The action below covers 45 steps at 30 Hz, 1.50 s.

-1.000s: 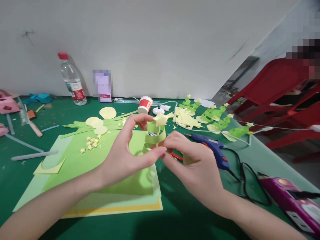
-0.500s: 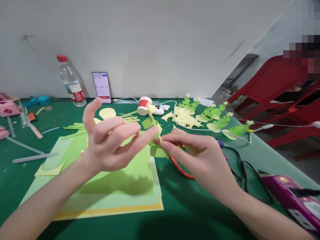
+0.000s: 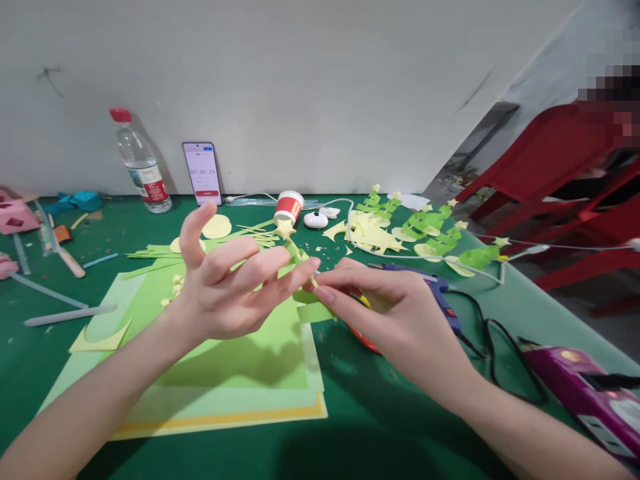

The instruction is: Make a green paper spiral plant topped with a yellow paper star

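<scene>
Between my hands is a small paper tree: a green paper strip winding about a thin pale stick, topped by a pale yellow star point(image 3: 285, 230). My right hand point(image 3: 385, 307) pinches the stick between thumb and forefinger. The forefinger of my left hand point(image 3: 235, 287) presses at the green strip near the stick, its other fingers curled and one raised; its thumb is hidden. A loose end of green strip point(image 3: 315, 313) hangs below my fingertips. Beneath my left hand lie stacked green and yellow paper sheets point(image 3: 240, 363), with tiny folded stars point(image 3: 177, 287) on top.
Similar paper trees point(image 3: 425, 223) and pale paper scraps point(image 3: 373, 233) lie at the back right. Near my right hand are a blue glue gun point(image 3: 443, 297) and a purple power strip point(image 3: 580, 387). A bottle point(image 3: 145, 170), phone point(image 3: 202, 173) and paper cup point(image 3: 289, 207) stand along the wall.
The star and upper part of the paper tree have tilted left and down. Both hands have shifted slightly, with my left fingers still at the strip and my right still pinching the stick.
</scene>
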Tool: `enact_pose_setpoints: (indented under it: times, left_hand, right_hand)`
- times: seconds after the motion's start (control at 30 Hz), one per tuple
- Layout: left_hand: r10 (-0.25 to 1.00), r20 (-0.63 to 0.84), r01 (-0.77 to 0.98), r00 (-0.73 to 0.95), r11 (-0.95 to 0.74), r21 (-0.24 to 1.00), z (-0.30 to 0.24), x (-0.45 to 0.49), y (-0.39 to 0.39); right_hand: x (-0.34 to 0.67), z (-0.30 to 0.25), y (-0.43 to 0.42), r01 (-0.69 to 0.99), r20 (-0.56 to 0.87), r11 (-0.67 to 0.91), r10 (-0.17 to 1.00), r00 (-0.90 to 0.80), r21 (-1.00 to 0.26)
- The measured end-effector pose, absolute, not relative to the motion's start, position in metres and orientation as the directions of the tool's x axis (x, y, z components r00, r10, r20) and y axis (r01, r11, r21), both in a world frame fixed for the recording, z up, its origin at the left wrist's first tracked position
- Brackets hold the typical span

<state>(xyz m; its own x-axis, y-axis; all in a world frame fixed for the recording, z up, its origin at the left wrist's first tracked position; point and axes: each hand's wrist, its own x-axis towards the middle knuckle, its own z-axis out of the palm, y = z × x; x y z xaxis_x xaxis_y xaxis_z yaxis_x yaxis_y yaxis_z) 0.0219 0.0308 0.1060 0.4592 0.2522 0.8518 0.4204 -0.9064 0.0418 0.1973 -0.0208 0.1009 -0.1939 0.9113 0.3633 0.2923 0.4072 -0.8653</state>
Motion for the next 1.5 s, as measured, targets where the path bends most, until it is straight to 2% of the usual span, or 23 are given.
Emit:
enact_pose_setpoints:
  times: [0.03, 0.07, 0.17, 0.23, 0.3, 0.43, 0.5, 0.63, 0.77, 0.9, 0.97, 1.07, 1.23, 1.5]
  left_hand:
    - [0.249, 0.850, 0.427, 0.463, -0.904, 0.033, 0.106, 0.022, 0.030]
    - [0.204, 0.859, 0.444, 0.469, -0.895, -0.030, 0.106, 0.022, 0.030]
    - [-0.024, 0.854, 0.503, 0.520, -0.799, -0.329, 0.101, 0.020, 0.031]
    - [-0.117, 0.827, 0.518, 0.550, -0.729, -0.447, 0.098, 0.018, 0.031]
    - [-0.139, 0.820, 0.525, 0.555, -0.706, -0.475, 0.095, 0.018, 0.032]
    - [-0.098, 0.835, 0.514, 0.541, -0.747, -0.421, 0.093, 0.016, 0.032]
    - [-0.047, 0.847, 0.490, 0.529, -0.798, -0.351, 0.093, 0.015, 0.032]
    - [0.159, 0.883, 0.414, 0.441, -0.909, -0.043, 0.094, 0.016, 0.031]
    - [0.270, 0.908, 0.427, 0.321, -0.897, 0.116, 0.091, 0.023, 0.022]
    - [0.568, 0.793, 0.390, 0.221, -0.797, 0.462, 0.085, 0.032, 0.011]
    - [0.670, 0.712, 0.330, 0.210, -0.734, 0.594, 0.084, 0.035, 0.007]
    - [0.721, 0.659, 0.274, 0.213, -0.692, 0.668, 0.084, 0.037, 0.004]
    - [0.744, 0.643, 0.245, 0.179, -0.667, 0.704, 0.083, 0.037, 0.005]
    - [0.787, 0.599, 0.226, 0.149, -0.617, 0.754, 0.083, 0.039, 0.005]
  right_hand:
    - [0.197, 0.101, -0.021, 0.291, 0.360, 0.405, 0.912, -0.196, -0.867]
    - [0.197, 0.101, -0.021, 0.291, 0.356, 0.401, 0.914, -0.197, -0.868]
    - [0.197, 0.102, -0.020, 0.292, 0.348, 0.395, 0.916, -0.199, -0.871]
    - [0.197, 0.101, -0.020, 0.291, 0.344, 0.390, 0.918, -0.197, -0.874]
    - [0.198, 0.100, -0.020, 0.289, 0.342, 0.388, 0.919, -0.197, -0.875]
    - [0.199, 0.099, -0.020, 0.288, 0.356, 0.401, 0.913, -0.198, -0.870]
    - [0.199, 0.099, -0.020, 0.293, 0.362, 0.404, 0.913, -0.188, -0.866]
    - [0.198, 0.099, -0.019, 0.325, 0.376, 0.412, 0.911, -0.171, -0.851]
    - [0.198, 0.098, -0.018, 0.347, 0.426, 0.439, 0.897, -0.119, -0.829]
    - [0.196, 0.098, -0.017, 0.318, 0.427, 0.430, 0.901, -0.082, -0.845]
    - [0.194, 0.098, -0.018, 0.301, 0.434, 0.437, 0.897, -0.080, -0.847]
    - [0.193, 0.097, -0.018, 0.282, 0.442, 0.452, 0.891, -0.103, -0.846]
    - [0.192, 0.093, -0.019, 0.274, 0.475, 0.494, 0.869, -0.138, -0.825]
    - [0.189, 0.093, -0.020, 0.349, 0.565, 0.586, 0.807, -0.171, -0.731]
